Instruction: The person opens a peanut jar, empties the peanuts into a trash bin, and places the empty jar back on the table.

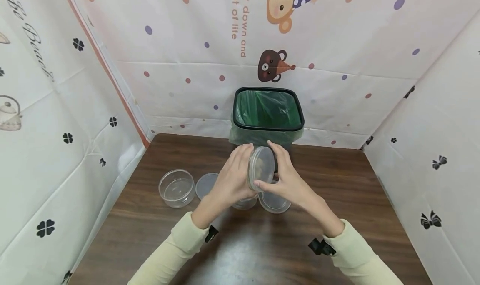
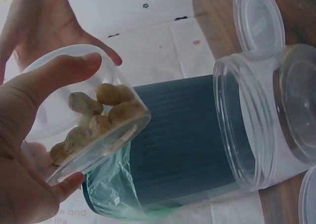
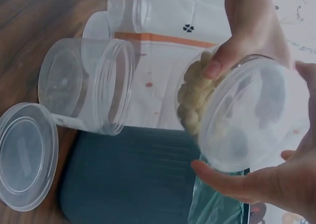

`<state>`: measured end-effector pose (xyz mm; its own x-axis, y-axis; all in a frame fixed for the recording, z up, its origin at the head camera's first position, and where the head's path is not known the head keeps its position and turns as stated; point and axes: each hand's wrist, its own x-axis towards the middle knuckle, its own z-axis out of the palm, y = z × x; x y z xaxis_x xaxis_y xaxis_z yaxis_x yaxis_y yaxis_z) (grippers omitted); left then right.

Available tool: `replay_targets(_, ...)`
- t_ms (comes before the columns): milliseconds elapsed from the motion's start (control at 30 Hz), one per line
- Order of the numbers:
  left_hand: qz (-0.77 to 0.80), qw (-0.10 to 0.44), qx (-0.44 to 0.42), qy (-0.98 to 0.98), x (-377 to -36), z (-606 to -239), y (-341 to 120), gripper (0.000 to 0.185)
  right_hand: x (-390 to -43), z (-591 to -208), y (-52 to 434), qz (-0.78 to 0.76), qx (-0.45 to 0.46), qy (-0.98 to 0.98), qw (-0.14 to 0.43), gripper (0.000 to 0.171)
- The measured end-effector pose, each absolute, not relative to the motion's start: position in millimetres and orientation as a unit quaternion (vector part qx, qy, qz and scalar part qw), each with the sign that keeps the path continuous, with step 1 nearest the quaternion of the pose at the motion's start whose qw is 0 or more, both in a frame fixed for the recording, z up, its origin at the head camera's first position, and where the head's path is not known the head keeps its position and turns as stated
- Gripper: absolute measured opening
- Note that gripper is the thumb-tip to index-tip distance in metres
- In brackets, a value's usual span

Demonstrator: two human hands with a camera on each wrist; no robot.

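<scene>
Dark wood-grain counter point(image 1: 157, 235) seen at lower centre; enclosed by white printed sheets point(image 1: 431, 110) left, right, top, cartoon bears printed.

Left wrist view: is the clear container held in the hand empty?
No. The clear container gripped by the left hand holds several tan peanuts in their shells.
</scene>
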<state>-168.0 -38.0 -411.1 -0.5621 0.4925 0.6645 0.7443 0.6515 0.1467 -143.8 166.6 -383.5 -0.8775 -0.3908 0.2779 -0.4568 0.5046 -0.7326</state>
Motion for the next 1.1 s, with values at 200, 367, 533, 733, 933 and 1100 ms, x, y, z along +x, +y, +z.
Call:
replay_targets(200,-0.2,0.299,-0.364,-0.859,-165.0,-413.4,-35.4,0.108,-144.6,-383.7,160.8,0.402,0.251,-0.879,0.049,0.107)
replay_targets(367,-0.23,0.269,-0.362,-0.862,-165.1,-416.4,-37.6,0.116,-147.8,-387.2,163.1,0.353,0.317,-0.875,0.097,0.103)
replay_targets(533,-0.289,0.235,-0.346,-0.861,-165.0,-418.9,-42.7,0.124,-149.0,-390.2,172.4,0.331,0.36,-0.864,0.117,0.104)
replay_targets(733,-0.313,0.214,-0.325,-0.866,-164.7,-420.8,-48.0,0.13,-150.0,-406.3,201.5,0.36,0.327,-0.863,0.134,0.107)
replay_targets(933,-0.323,0.22,-0.324,-0.862,-166.3,-422.9,-52.0,0.132,-154.4,-440.1,241.0,0.374,0.253,-0.878,0.158,0.108)
replay_targets(1100,-0.338,0.214,-0.327,-0.856,-167.0,-424.3,-51.0,0.132,-161.6,-477.8,279.4,0.385,0.165,-0.892,0.168,0.107)
